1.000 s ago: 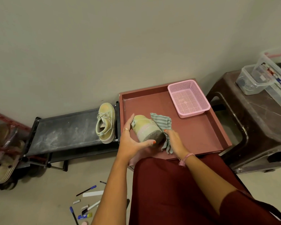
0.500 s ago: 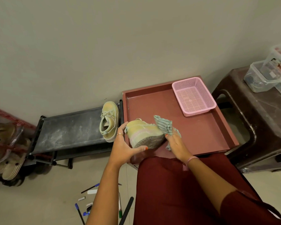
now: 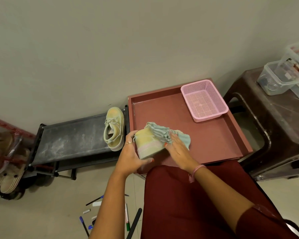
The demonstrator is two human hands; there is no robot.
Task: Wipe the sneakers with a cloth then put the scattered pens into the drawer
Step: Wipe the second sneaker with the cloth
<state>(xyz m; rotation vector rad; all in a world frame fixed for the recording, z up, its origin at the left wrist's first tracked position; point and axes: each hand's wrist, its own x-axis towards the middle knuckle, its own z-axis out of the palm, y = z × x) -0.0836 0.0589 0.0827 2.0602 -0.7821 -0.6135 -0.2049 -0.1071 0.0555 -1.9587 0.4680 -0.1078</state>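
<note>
Between left hand (image 3: 130,156) and cloth-draped right-hand fingers (image 3: 175,144), tilted sneaker (image 3: 148,144).

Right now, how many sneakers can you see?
2. One sneaker is held in the left hand over the red tray; the other sneaker sits on the black shoe rack.

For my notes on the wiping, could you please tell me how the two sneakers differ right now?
The held sneaker is gripped by the left hand over the red tray, cloth draped on it; the other sneaker rests untouched on the black rack. Both are pale yellow-green.
</note>
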